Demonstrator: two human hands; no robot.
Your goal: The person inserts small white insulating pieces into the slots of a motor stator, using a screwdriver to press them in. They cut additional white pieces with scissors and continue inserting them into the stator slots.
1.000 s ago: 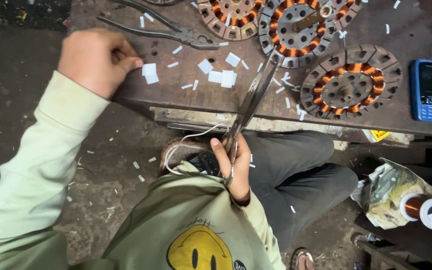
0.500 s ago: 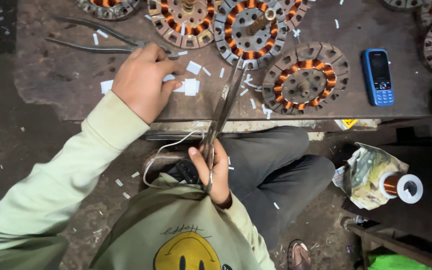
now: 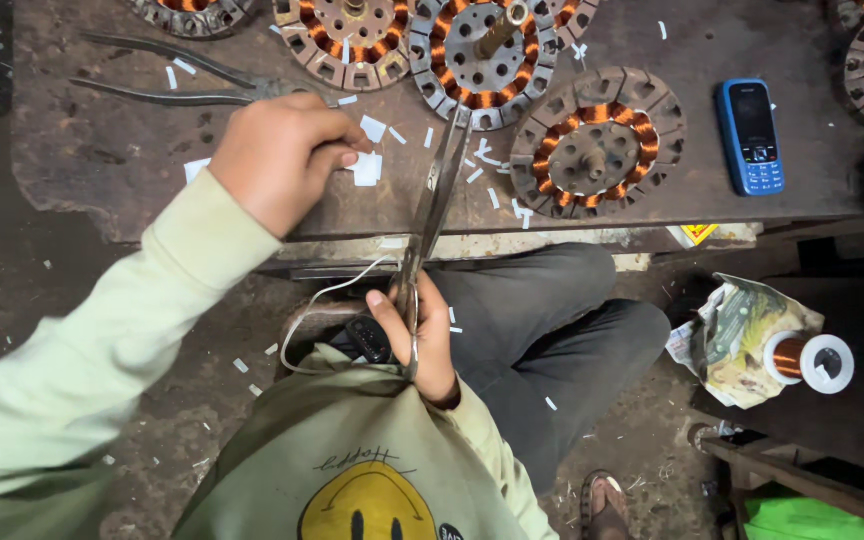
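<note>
the left hand (image 3: 277, 160) is curled over the dark, pitted metal workbench (image 3: 102, 160), fingertips pinched together on small white rectangular paper slips (image 3: 365, 168) lying just in front of it. the right hand (image 3: 422, 335) sits low near the lap, fingers wrapped tight around the handles of long steel scissors (image 3: 434, 205), whose blades run up over the bench edge toward the slips; whether the blades are parted cannot be told. round steel stator cores wound with copper wire (image 3: 592, 140) lie along the back of the bench, some with white slips tucked into their slots. judging by the many cut scraps scattered over bench and floor, a good share of cutting is done, while several cores look unfinished. a blue mobile phone (image 3: 752, 135) lies to the right, long-handled pliers (image 3: 172, 80) to the left.
</note>
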